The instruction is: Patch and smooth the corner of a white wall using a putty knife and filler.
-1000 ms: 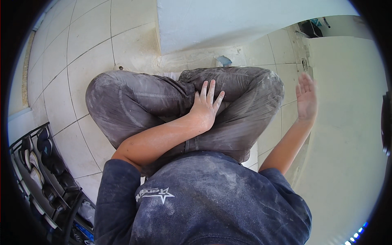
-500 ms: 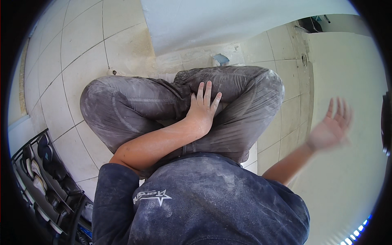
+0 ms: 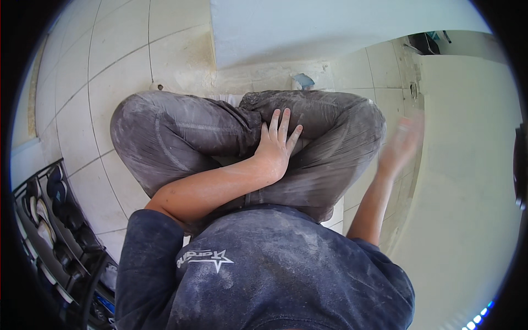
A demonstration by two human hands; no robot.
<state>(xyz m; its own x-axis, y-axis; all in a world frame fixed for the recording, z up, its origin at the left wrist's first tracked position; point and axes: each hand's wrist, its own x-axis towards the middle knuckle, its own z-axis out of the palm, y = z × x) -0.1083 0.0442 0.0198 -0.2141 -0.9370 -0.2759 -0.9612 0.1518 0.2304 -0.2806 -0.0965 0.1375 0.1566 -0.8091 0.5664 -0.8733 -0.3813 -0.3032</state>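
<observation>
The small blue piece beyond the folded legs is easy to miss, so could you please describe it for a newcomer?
Start from the dusty dark trousers on the folded legs. Right of centre, look just past their upper edge, toward the pale wall. In between sits the small blue piece, its colour setting it apart from the whitish floor around it.

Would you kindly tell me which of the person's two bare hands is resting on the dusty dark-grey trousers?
It is the bare left hand, fingers spread on the dusty dark-grey trousers; the bare right hand, motion-blurred, is off to their right.
</observation>
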